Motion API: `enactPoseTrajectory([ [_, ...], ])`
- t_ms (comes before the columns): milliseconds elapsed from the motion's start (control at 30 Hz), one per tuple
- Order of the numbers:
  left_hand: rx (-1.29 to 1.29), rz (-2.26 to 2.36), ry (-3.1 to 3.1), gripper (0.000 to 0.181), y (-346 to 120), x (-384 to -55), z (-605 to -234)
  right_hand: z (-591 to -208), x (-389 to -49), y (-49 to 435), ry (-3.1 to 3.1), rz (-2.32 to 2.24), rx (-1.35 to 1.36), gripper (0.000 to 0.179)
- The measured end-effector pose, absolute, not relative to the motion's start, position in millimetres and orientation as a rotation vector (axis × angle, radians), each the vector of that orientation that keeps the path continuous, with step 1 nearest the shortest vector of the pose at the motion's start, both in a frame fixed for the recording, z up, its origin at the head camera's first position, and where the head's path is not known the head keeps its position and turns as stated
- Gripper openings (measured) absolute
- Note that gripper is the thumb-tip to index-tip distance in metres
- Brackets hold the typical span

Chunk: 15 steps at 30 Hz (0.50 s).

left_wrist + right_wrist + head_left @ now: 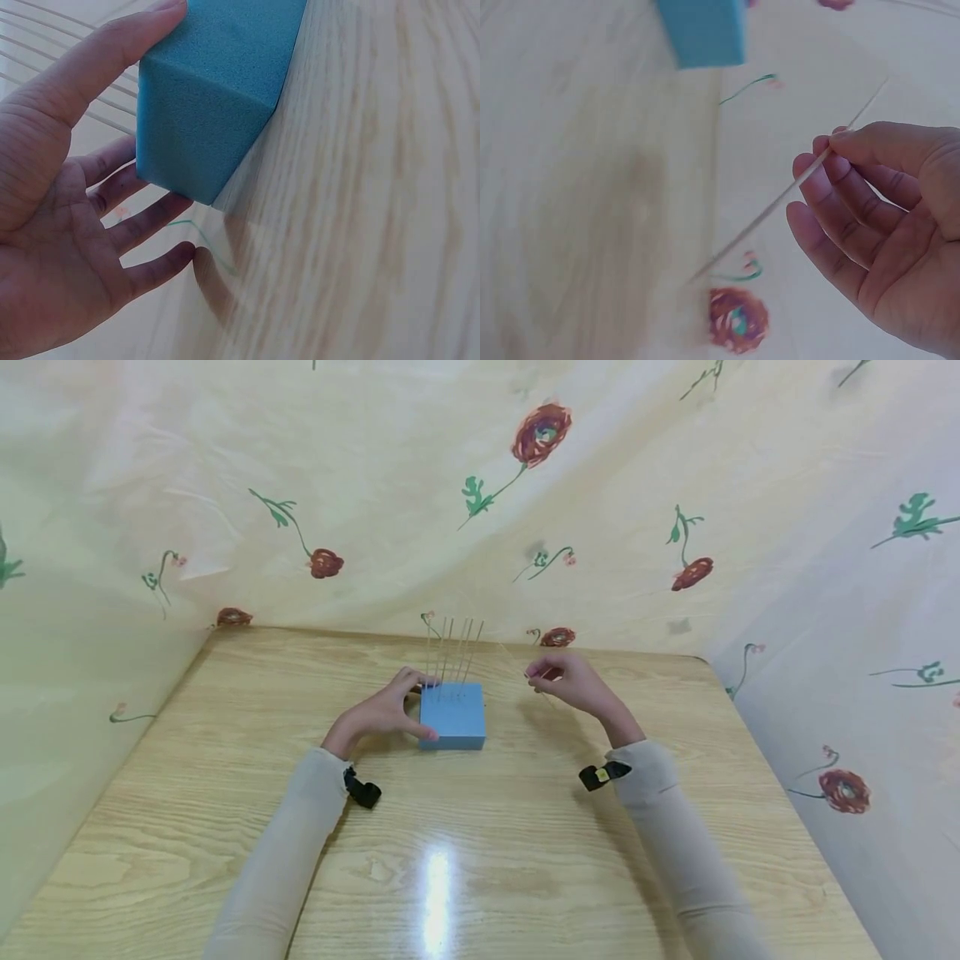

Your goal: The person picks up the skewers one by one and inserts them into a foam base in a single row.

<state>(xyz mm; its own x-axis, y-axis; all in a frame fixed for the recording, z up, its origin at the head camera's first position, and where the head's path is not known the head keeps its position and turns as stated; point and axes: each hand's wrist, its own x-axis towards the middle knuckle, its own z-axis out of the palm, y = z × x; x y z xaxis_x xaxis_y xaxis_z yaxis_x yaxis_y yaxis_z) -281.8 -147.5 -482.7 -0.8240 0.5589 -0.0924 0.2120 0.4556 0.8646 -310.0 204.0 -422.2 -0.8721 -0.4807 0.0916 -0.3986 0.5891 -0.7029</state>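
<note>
A blue foam block sits on the wooden table, with several thin wooden skewers standing in its top, some slightly tilted. My left hand holds the block from its left side, thumb at the near face and fingers towards the far face. In the left wrist view, the thumb lies against the foam. To the right of the block and apart from it, my right hand pinches another thin wooden skewer between thumb and fingertips. That skewer slants in the air, both ends free.
The wooden table has a back edge just behind the block. A pale cloth printed with red flowers hangs behind and at both sides. Each wrist wears a black strap.
</note>
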Motion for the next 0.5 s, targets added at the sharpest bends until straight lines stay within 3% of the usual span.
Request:
enactPoseTrajectory([
  [500, 0.625, 1.322, 2.344, 0.093, -147, -283, -485, -396, -311, 179, 2.516, -1.629, -0.713, 0.019],
])
